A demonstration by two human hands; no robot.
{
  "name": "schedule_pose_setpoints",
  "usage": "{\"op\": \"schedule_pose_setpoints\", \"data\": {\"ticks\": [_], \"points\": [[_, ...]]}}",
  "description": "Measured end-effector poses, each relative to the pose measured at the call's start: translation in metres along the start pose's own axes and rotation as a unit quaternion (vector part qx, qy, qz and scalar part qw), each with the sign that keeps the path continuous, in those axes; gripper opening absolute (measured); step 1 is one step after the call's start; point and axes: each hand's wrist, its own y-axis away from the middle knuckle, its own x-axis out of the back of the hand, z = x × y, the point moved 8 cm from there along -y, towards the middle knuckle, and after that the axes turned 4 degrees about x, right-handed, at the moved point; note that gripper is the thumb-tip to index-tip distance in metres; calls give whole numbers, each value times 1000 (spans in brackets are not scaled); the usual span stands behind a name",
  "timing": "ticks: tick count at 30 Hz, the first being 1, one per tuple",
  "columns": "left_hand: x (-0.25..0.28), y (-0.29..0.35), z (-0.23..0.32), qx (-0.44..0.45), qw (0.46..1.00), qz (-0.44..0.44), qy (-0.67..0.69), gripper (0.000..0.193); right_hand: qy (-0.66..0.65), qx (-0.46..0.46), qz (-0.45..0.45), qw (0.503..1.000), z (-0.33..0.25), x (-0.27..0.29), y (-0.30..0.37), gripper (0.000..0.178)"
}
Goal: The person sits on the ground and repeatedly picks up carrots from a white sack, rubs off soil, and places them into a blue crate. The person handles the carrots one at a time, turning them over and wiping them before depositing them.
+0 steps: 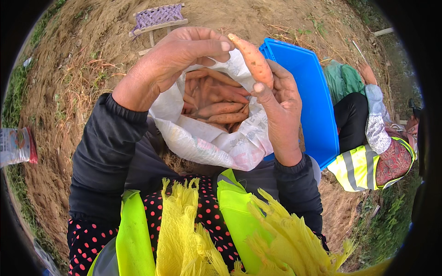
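A tapered orange sweet potato is held up above the mouth of a white woven sack. My right hand grips its thicker lower end between thumb and fingers. At its narrow upper tip, my left hand is closed in a pinch, thumb and fingers meeting at the end. Inside the sack, which stands between my legs with its rim rolled down, lie several more sweet potatoes, long and reddish-orange.
Right of the sack stands a blue plastic crate. Beyond it sits a person in a reflective vest, near a green bag. A small stool with a purple woven seat is ahead on bare soil. A printed sack lies far left.
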Motion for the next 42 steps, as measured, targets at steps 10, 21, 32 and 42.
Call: {"op": "schedule_pose_setpoints", "data": {"ticks": [10,21,32,42], "points": [[4,-1,-10,25,999,16,17,15,158,64,30,985,-2,7,3,42],[10,-2,-9,6,998,11,61,13,93,46,23,994,-1,3,3,43],[14,3,4,-22,994,101,-31,26,125,52,18,991,2,7,3,44],[3,1,-1,-10,1000,-19,4,24,77,89,64,991,-6,7,2,54]]}}
